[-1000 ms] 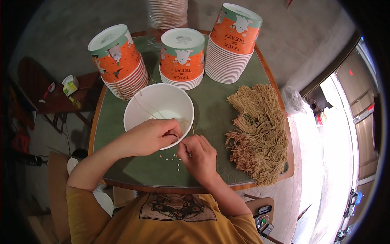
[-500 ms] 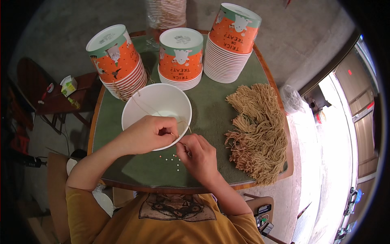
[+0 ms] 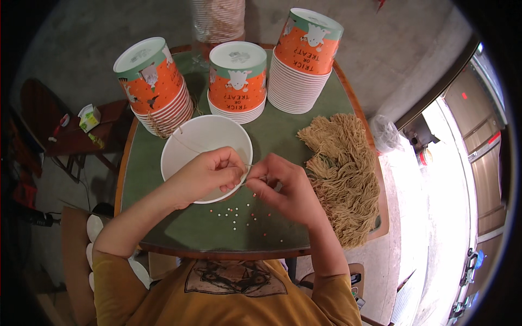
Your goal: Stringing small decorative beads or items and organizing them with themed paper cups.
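A paper bucket (image 3: pixel 182 148) with a white inside stands mouth up in front of me. Thin tan cord (image 3: pixel 190 145) runs from its far left rim across the inside toward my fingers. My left hand (image 3: pixel 217 173) is over the bucket's near right side, fingers pinched on the cord. Just right of it, at the rim, my right hand (image 3: pixel 280 182) pinches the cord as well; a short piece of it spans between the two hands. Small white and orange dots (image 3: pixel 235 221) are scattered on the green tabletop below. The exact shape of the cord in the fingertips is hard to see.
Upturned stacks of orange and green buckets stand at the back left (image 3: pixel 155 79), back middle (image 3: pixel 237 81) and back right (image 3: pixel 307 54). A heap of tan cords (image 3: pixel 345 179) lies at the right edge. Behind is a wrapped stack of cups (image 3: pixel 219 22). A side table (image 3: pixel 111 114) is at left.
My right hand has moved up and to the right and turned, beside the rim. The left hand has risen slightly rightward, with cord between them. More dots show on the table.
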Demonstrator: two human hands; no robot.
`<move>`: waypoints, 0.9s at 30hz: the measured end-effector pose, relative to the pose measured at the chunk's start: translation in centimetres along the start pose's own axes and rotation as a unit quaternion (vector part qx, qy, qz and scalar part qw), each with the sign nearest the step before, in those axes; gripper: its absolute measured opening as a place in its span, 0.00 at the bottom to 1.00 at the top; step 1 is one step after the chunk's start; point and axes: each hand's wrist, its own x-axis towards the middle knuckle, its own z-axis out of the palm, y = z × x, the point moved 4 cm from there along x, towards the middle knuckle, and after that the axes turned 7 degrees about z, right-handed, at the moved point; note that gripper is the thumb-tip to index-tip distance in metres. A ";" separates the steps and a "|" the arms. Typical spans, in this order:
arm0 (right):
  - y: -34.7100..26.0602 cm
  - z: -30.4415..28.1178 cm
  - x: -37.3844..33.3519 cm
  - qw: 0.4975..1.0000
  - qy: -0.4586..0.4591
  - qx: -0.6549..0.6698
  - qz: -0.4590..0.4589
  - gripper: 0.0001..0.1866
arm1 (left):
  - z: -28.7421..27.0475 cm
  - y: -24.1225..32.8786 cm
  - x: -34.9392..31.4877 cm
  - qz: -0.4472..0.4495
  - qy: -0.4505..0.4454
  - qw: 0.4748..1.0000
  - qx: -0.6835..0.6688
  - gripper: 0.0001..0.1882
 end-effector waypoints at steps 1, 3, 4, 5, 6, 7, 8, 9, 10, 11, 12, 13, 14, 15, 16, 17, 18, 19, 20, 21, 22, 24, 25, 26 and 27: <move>0.1 0.0 0.2 0.998 -0.010 0.065 0.009 0.07 | 0.1 0.1 -0.1 0.002 -0.001 1.000 0.000 0.04; 0.0 -0.1 0.6 0.991 -0.030 0.126 0.018 0.06 | 0.4 0.1 -0.2 -0.002 -0.023 0.999 0.023 0.06; 0.0 0.0 0.9 0.980 -0.051 0.189 0.028 0.05 | 0.4 0.0 -0.2 -0.001 -0.022 0.999 0.024 0.06; 0.0 0.1 1.3 0.980 -0.051 0.189 0.026 0.05 | 0.3 -0.2 -0.2 0.000 -0.019 0.999 0.026 0.06; -0.1 0.2 1.8 0.984 -0.045 0.175 -0.006 0.05 | 0.3 -0.3 -0.2 0.002 -0.016 0.999 0.029 0.06; -0.3 0.3 2.2 0.985 -0.038 0.161 -0.039 0.04 | 0.6 -0.1 -0.2 0.003 -0.016 0.999 0.030 0.06; -0.3 0.4 2.6 0.985 -0.037 0.161 -0.040 0.04 | 0.9 0.2 -0.3 -0.001 -0.003 1.000 0.025 0.07; -0.4 0.3 2.9 0.990 -0.015 0.127 -0.053 0.04 | 1.1 0.4 -0.3 -0.005 0.010 1.000 0.019 0.07; -0.6 0.3 3.0 0.993 0.006 0.093 -0.066 0.03 | 0.9 0.1 -0.3 -0.004 0.010 1.000 0.020 0.07; -0.5 0.4 3.1 0.993 0.007 0.092 -0.068 0.03 | 0.8 -0.2 -0.3 0.009 -0.007 0.999 0.038 0.07; -0.5 0.3 3.1 0.995 0.046 0.017 -0.084 0.03 | 0.8 -0.3 -0.3 0.023 -0.025 0.998 0.056 0.08; -0.3 0.2 3.1 0.990 0.085 -0.058 -0.099 0.04 | 0.8 -0.2 -0.3 0.024 -0.025 0.998 0.056 0.08; 0.2 0.3 2.9 0.990 0.086 -0.059 -0.100 0.04 | 0.9 -0.1 -0.3 0.012 -0.027 0.999 0.039 0.08; 0.8 0.3 2.5 0.987 0.109 -0.065 -0.098 0.06 | 0.9 0.0 -0.3 -0.001 -0.030 0.999 0.021 0.07; 1.1 0.4 2.0 0.984 0.131 -0.071 -0.096 0.08 | 0.7 -0.2 -0.2 -0.001 -0.029 0.999 0.021 0.07; 1.3 0.3 1.6 0.984 0.130 -0.071 -0.096 0.08 | 0.5 -0.5 0.0 -0.006 -0.033 0.999 -0.006 0.08; 1.5 0.1 1.0 0.987 0.123 -0.037 -0.097 0.10 | 0.3 -0.7 0.2 -0.010 -0.036 0.999 -0.034 0.08; 1.6 0.0 0.4 0.989 0.116 -0.004 -0.096 0.11 | 0.4 -0.7 0.2 -0.011 -0.036 0.999 -0.035 0.08; 1.5 0.1 0.0 0.989 0.116 -0.005 -0.096 0.11 | 0.4 -0.7 0.3 -0.003 -0.024 0.999 -0.048 0.08; 1.2 0.3 -0.4 0.984 0.127 -0.051 -0.115 0.12 | 0.3 -0.7 0.4 0.005 -0.012 0.998 -0.061 0.07; 1.0 0.5 -0.8 0.977 0.138 -0.098 -0.132 0.12 | 0.4 -0.8 0.5 0.003 -0.014 0.998 -0.062 0.07; 1.1 0.8 -1.2 0.975 0.148 -0.112 -0.122 0.12 | 0.4 -1.0 0.6 -0.001 -0.018 0.997 -0.081 0.07; 1.2 1.0 -1.3 0.973 0.158 -0.126 -0.116 0.11 | 0.5 -1.0 0.7 -0.001 -0.020 0.997 -0.081 0.07; 1.4 1.2 -1.4 0.972 0.158 -0.126 -0.116 0.11 | 0.5 -1.0 0.7 0.000 -0.021 0.996 -0.084 0.07; 1.8 1.3 -1.5 0.978 0.157 -0.084 -0.106 0.11 | 0.6 -1.0 0.8 0.002 -0.021 0.996 -0.086 0.06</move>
